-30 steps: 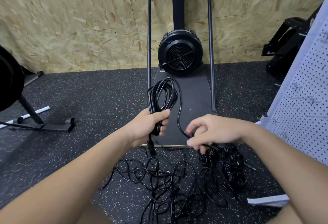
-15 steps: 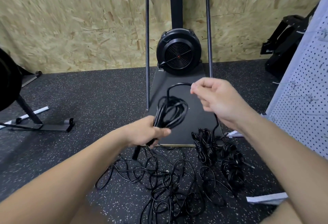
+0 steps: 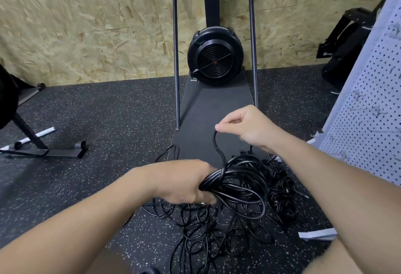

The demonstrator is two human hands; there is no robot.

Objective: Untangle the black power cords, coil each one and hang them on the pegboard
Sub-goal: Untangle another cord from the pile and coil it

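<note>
Head view, looking down at a speckled rubber floor (image 3: 104, 108). The left hand (image 3: 184, 183) grips a coiled black power cord (image 3: 240, 187), its fingers wrapped round the gathered loops at their left end; the loops fan out to the right of the fist. The right hand (image 3: 245, 127), raised above the coil, pinches the free tail of the same cord (image 3: 217, 145) between thumb and forefinger, and this strand runs down in a curve to wrap the bundle beside the left fist. Directly below the coil, a tangle of loose black cords (image 3: 201, 228) lies spread on the floor. Just right of the coil, bundled cords (image 3: 282, 195) rest on the floor. Beyond the coil stands a black fan unit (image 3: 214, 56) on a dark base plate (image 3: 217, 104), framed by a metal tube frame (image 3: 176, 56) against an OSB wall (image 3: 86, 24). Right of the coil, well apart, a white pegboard (image 3: 368, 111) leans at the frame's edge.
</note>
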